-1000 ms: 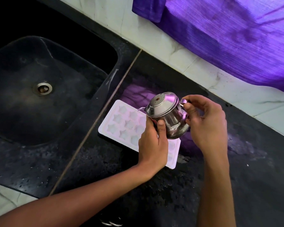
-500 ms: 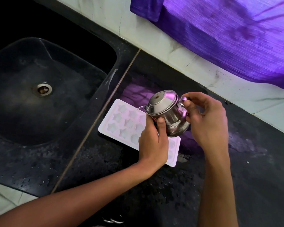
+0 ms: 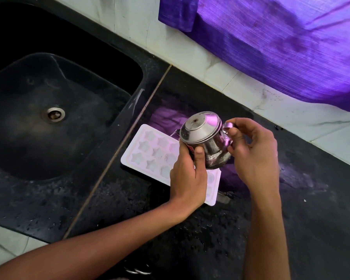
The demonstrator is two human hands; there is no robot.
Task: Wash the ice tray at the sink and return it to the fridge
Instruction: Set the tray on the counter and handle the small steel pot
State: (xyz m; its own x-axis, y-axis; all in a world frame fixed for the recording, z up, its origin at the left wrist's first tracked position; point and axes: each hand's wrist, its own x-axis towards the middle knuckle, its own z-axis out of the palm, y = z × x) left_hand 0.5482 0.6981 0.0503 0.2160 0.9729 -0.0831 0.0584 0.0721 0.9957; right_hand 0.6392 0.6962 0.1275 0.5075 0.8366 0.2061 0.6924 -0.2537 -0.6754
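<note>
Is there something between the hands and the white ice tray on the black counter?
Yes. Both hands hold a small steel teapot above the white star-mould ice tray: the left hand grips its body, the right hand its handle. The teapot and the left hand cover the tray's right part. To lift the tray, a hand probably must release the teapot first.

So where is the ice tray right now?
In the head view the ice tray lies flat on the black counter, just right of the sink, partly under the steel kettle held by both hands.
</note>
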